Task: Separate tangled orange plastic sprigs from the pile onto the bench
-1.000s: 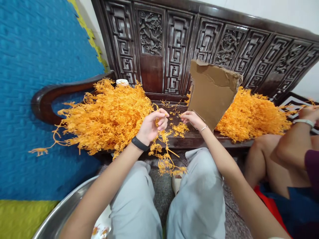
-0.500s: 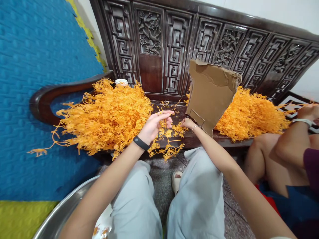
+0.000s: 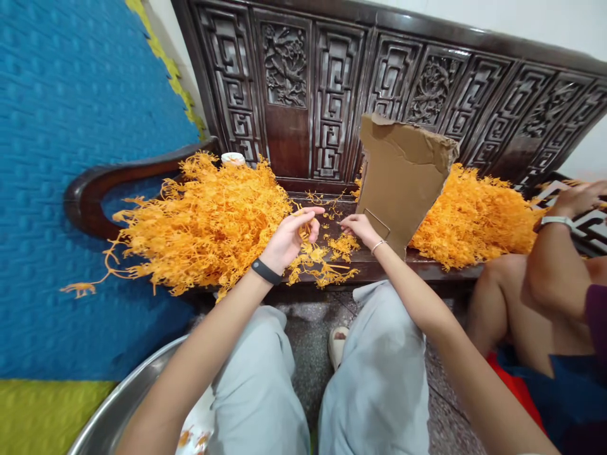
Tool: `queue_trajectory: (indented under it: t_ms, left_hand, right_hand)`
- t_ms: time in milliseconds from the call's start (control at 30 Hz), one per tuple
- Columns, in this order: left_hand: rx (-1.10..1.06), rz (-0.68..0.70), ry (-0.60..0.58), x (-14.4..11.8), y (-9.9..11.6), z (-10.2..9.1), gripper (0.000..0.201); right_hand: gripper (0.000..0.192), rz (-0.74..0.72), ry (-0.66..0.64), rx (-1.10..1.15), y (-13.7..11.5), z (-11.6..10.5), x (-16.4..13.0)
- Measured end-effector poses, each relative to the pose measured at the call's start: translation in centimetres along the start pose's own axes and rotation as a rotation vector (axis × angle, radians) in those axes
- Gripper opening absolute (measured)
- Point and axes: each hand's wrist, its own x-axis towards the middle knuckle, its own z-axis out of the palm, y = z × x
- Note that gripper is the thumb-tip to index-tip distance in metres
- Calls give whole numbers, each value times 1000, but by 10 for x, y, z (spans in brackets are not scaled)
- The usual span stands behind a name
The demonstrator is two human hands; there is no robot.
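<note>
My left hand [image 3: 290,239], with a black band at the wrist, is beside the left heap of orange plastic sprigs [image 3: 222,221]. Its fingers are curled, the index finger stretched forward, and an orange sprig [image 3: 304,232] shows within them. Across a short gap, my right hand [image 3: 359,229] has its fingertips pinched together. Whatever lies between those fingertips is too small to make out. Loose orange pieces [image 3: 344,246] lie on the bench seat between and below both hands. Just right of my right hand, a brown cardboard sheet [image 3: 405,177] stands upright with a thin wire loop at its lower part.
A second orange heap [image 3: 474,221] lies behind and right of the cardboard. The dark carved bench back [image 3: 289,139] rises behind. A white round object [image 3: 232,158] sits behind the left heap. A metal basin [image 3: 128,392] is at lower left. Another person's hand [image 3: 576,199] is at far right.
My right hand has lifted slightly away from the loose pieces. My left hand has shifted slightly left, and the dangling pieces beneath it sit higher. The other person's hand has moved left.
</note>
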Motion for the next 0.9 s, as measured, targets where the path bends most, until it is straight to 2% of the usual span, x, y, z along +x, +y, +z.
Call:
queue_trajectory:
  t_ms: [133,200,267,333,467,567,733,900]
  left_hand:
    - [-142,-66,-107,-2,7,-2,34]
    - [-189,-59,-131,-3,9,-2,36]
    - [-198,-30,-118,-4,10,-3,33]
    - [-185,-12,-92,-5,9,-2,30]
    - [-152,-14,-22,-5,5,4,28]
    - [-117,-3,-17,-6,2,10,28]
    - [-69,48,-39,-7,-4,14,32]
    - [78,80,-58,-7,-3,7,33]
  right_hand:
    - [15,-178,50,196,-31,-11,-30]
    - [27,-377,44,373,-46,-17,-49]
    - [41,-548,8,366,-58,-21,-69]
    - [43,-641,-32,273,-66,-22,-87]
    - [21,-727,-116,124,-72,-14,-104]
    - [21,-752,-152,80,-70,-3,-104]
    - [16,-731,-71,83,-67,7,-100]
    - [10,-781,-39,59,-70,4,-101]
